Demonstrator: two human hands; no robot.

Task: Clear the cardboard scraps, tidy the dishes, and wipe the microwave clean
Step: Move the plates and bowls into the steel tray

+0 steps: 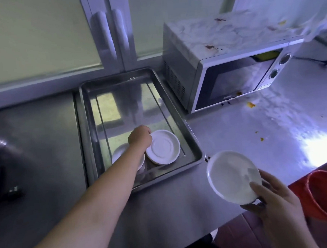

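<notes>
My left hand (pixel 139 137) curls onto the rim of an upturned white round plate (pixel 163 148) at the near end of the rectangular steel tray (pixel 192 141). My right hand (pixel 276 201) pinches a second white round plate (pixel 230 176), thumb on top, above the front edge of the steel bench (pixel 174 210). At the back edge sits the stained white microwave (pixel 231 61).

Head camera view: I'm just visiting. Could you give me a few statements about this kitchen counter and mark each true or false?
1. The left hand grips an upturned white round plate in the shiny steel tray. True.
2. The right hand is empty. False: it holds a second white round plate above the steel counter.
3. The white box-shaped microwave has a spotless top. False: brown stains mark it.
4. The red plastic bucket sits beyond the counter's near edge. True.
</notes>
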